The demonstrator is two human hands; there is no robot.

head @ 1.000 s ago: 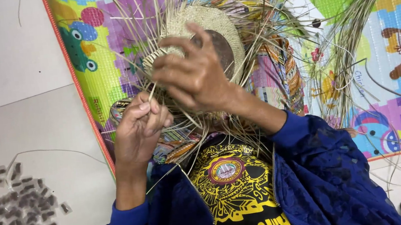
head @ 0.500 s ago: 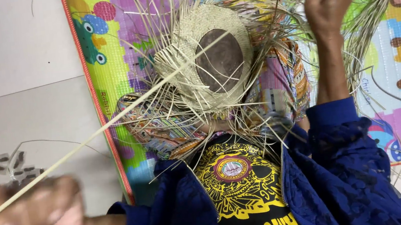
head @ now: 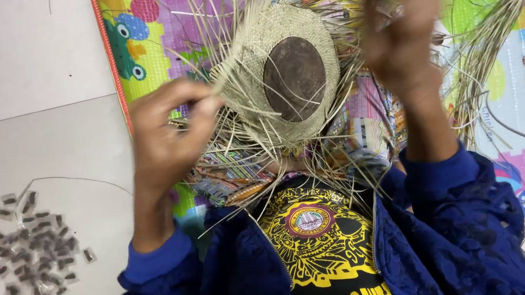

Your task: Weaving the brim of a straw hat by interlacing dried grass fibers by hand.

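Left hand: the left hand (head: 167, 135) is raised at the left of the woven piece, forearm rising from a blue sleeve (head: 151, 266) low in the view; the wrist is bent and the knuckles face the camera.
Left grip: thumb and fingertips (head: 209, 101) are pinched together on pale straw strands (head: 230, 82) at the left edge of the weaving, clenched on them.
Right hand: the right hand (head: 404, 41) is lifted high at the right, blurred, its forearm running up from the other blue cuff; the fingers point up toward the far edge of the view.
Right grip: the fingers look curled, with straw strands crossing them, but the blur hides whether they pinch anything; I cannot tell.
Woven piece: a half-woven straw hat (head: 281, 74) sits between the two hands, in the middle far part of the view, over the person's lap; its crown is stretched over a dark oval form (head: 294, 79), and loose unwoven strands fan out all round.
Clothing: a blue jacket open over a black shirt with a yellow print (head: 318, 239).
Floor: a bright play mat with cartoon animals (head: 134, 44) lies under the work; to the right, a bundle of long straw (head: 492, 45) rests on it.
Left side: pale floor tiles (head: 19, 62), with a scatter of small grey pieces (head: 26, 250) near the left sleeve.
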